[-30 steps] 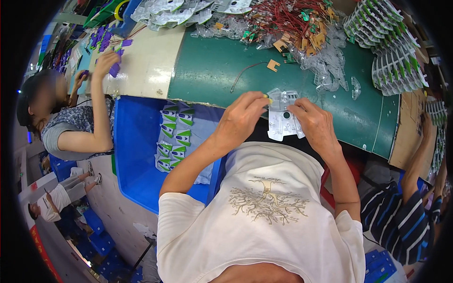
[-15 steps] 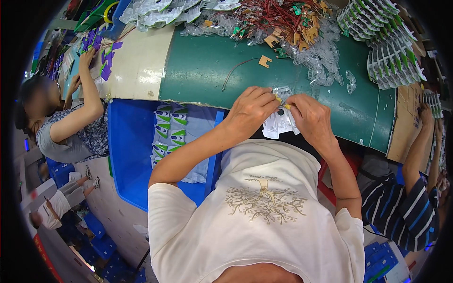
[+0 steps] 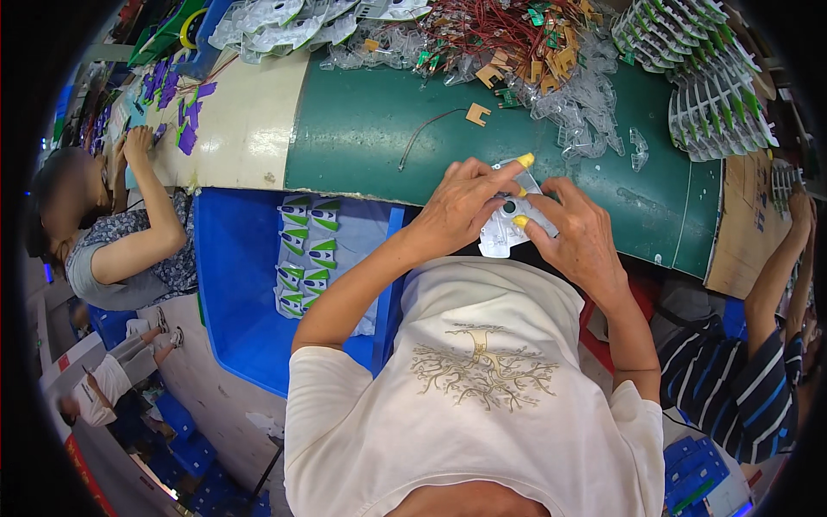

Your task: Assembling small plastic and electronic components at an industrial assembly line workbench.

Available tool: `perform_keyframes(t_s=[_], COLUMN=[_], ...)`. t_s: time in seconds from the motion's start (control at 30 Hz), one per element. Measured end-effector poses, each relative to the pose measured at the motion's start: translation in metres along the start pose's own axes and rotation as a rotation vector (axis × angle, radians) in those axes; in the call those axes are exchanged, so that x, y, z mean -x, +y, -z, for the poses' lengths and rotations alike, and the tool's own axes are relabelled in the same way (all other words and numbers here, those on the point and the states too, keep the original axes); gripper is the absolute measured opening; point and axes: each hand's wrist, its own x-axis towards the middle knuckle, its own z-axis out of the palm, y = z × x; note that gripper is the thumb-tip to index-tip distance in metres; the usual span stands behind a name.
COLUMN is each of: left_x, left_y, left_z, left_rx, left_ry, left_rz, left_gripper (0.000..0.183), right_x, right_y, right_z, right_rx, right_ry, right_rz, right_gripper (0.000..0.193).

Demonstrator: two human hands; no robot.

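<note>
Both my hands hold a clear plastic blister pack [image 3: 508, 226] over the near edge of the green table [image 3: 362, 129]. My left hand [image 3: 461, 207] grips its upper left side, with a yellow fingertip cover on the forefinger. My right hand [image 3: 581, 237] holds its right side, thumb with a yellow cover pressing on the pack's middle, where a small dark round part sits. A tan connector with a thin wire [image 3: 476, 113] lies on the table just beyond my hands.
A blue bin [image 3: 250, 319] with stacked green-and-white packs [image 3: 306, 258] stands at my left. Piles of red-wired parts [image 3: 508, 39], loose clear shells [image 3: 594, 103] and stacked trays [image 3: 706, 95] fill the far table. One person sits at left [image 3: 112, 250], another's striped sleeve [image 3: 732, 388] at right.
My hands have closed tighter around the blister pack and drawn it nearer to the table edge. The person at left has lowered an arm toward the table.
</note>
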Motion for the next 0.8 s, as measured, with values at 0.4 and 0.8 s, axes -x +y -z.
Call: perform_keyframes(t_s=[0.4,0.8], left_x=[0.001,0.002], left_y=[0.0,-0.004], left_z=[-0.002,0.001], left_rx=[0.001,0.055], left_ry=[-0.015,-0.025], left_rz=[0.035,0.052], left_gripper=[0.076,0.064], right_x=[0.019,0.037], right_y=[-0.012,0.01], right_z=[-0.009,-0.017], right_rx=[-0.145,-0.151], right_ry=[0.146,0.376], right_rz=[0.129,-0.083], right_gripper=[0.023,0.027])
